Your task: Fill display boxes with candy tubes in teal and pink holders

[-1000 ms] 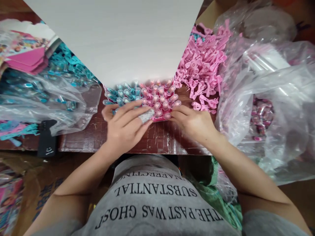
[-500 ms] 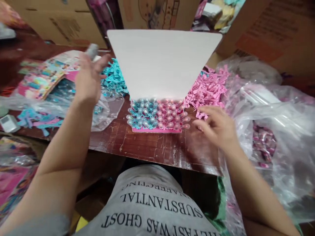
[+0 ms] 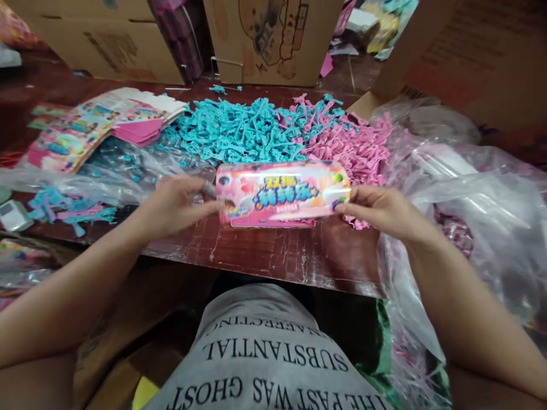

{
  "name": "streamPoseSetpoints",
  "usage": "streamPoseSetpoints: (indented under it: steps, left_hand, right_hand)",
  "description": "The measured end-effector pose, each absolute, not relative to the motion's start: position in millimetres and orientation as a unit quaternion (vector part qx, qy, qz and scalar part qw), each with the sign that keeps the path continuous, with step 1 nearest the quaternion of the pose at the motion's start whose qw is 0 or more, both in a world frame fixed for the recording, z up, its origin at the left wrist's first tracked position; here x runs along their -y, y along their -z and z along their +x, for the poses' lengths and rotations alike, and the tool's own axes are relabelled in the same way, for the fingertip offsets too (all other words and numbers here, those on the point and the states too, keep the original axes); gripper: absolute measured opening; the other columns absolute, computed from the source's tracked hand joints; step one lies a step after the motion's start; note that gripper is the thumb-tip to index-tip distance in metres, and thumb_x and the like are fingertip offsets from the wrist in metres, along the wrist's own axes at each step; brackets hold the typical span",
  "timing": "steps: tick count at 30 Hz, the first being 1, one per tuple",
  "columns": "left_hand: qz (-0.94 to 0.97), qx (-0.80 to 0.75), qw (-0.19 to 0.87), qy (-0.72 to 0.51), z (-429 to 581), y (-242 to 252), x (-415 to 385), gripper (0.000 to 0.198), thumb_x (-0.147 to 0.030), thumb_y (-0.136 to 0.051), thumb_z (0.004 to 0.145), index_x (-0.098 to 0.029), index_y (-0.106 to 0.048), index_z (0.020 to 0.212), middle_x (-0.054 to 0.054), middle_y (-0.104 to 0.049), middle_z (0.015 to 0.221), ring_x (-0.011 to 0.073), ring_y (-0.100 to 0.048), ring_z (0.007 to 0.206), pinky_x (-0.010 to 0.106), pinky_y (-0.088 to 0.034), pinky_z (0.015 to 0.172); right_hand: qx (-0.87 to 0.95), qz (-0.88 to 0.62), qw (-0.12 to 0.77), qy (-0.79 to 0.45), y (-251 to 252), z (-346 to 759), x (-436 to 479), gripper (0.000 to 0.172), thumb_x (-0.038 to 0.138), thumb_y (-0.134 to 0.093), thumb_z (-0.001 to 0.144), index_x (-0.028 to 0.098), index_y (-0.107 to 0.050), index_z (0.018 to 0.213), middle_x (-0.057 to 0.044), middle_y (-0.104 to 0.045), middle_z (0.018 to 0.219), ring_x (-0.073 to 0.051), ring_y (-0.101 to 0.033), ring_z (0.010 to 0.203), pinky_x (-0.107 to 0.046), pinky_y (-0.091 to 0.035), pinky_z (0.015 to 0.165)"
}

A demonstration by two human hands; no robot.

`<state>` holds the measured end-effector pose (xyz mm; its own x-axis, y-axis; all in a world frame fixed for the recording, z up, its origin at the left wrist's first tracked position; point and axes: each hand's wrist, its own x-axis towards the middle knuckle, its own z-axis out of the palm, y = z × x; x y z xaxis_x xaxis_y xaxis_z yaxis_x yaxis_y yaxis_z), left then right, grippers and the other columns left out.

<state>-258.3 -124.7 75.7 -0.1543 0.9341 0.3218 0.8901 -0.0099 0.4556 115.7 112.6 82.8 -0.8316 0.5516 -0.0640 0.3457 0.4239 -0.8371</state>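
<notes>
A printed cardboard lid, pink with colourful lettering, is folded forward and hides the rows of blue and pink pieces in the display box. Only a pink strip of that box shows along the lid's lower edge. My left hand pinches the lid's left end, a grey wrap on one finger. At the right end my right hand grips the lid between thumb and fingers.
Behind the box lie a heap of blue plastic pieces and a heap of pink ones. Printed cards are stacked at left. A clear plastic bag fills the right. Large cartons stand at the back.
The lid, upright with its white side facing me before, is now folded down over the box's pieces. My left hand came down from the left and both hands took hold of its ends.
</notes>
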Motion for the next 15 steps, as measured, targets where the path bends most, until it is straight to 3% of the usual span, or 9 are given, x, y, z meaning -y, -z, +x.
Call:
streamPoseSetpoints:
  steps: [3, 6, 10, 15]
  left_hand:
    - [0.623, -0.725, -0.061, -0.286, -267, -81, 102, 0.029, -0.051, -0.077, 0.089, -0.026, -0.07, 0.075, 0.002, -0.074, 0.084, 0.0239, -0.067, 0.089, 0.043, -0.047, 0.092]
    - [0.612, -0.737, -0.116, -0.261, -269, -72, 97, 0.044, -0.05, -0.082, 0.086, -0.022, -0.056, 0.063, 0.002, -0.068, 0.079, 0.0272, -0.063, 0.096, 0.053, -0.04, 0.105]
    - [0.635, -0.72, -0.093, -0.263, -265, -53, 108, 0.051, -0.053, -0.076, 0.091, -0.021, -0.05, 0.061, 0.001, -0.064, 0.074, 0.025, -0.061, 0.092, 0.052, -0.04, 0.1]
    - [0.646, -0.708, -0.095, -0.269, -270, -51, 107, 0.053, -0.055, -0.074, 0.092, -0.022, -0.048, 0.06, 0.002, -0.066, 0.077, 0.0245, -0.061, 0.092, 0.047, -0.041, 0.092]
  right_hand:
    - [0.897, -0.258, 0.166, -0.317, -76, 103, -125, 0.036, 0.058, -0.068, 0.097, 0.024, -0.081, 0.097, -0.005, -0.079, 0.089, -0.021, -0.07, 0.075, -0.034, -0.052, 0.067]
    - [0.943, -0.228, 0.181, -0.164, -62, 102, -127, 0.035, 0.052, -0.06, 0.103, 0.025, -0.083, 0.099, -0.007, -0.078, 0.094, -0.023, -0.073, 0.082, -0.034, -0.051, 0.07]
    - [0.96, -0.215, 0.164, -0.072, -47, 111, -124, 0.036, 0.05, -0.055, 0.106, 0.028, -0.083, 0.105, -0.006, -0.079, 0.099, -0.023, -0.074, 0.086, -0.032, -0.047, 0.063]
    - [0.964, -0.202, 0.171, -0.001, -51, 111, -126, 0.042, 0.05, -0.05, 0.109, 0.029, -0.083, 0.094, -0.006, -0.078, 0.092, -0.024, -0.072, 0.085, -0.034, -0.039, 0.058]
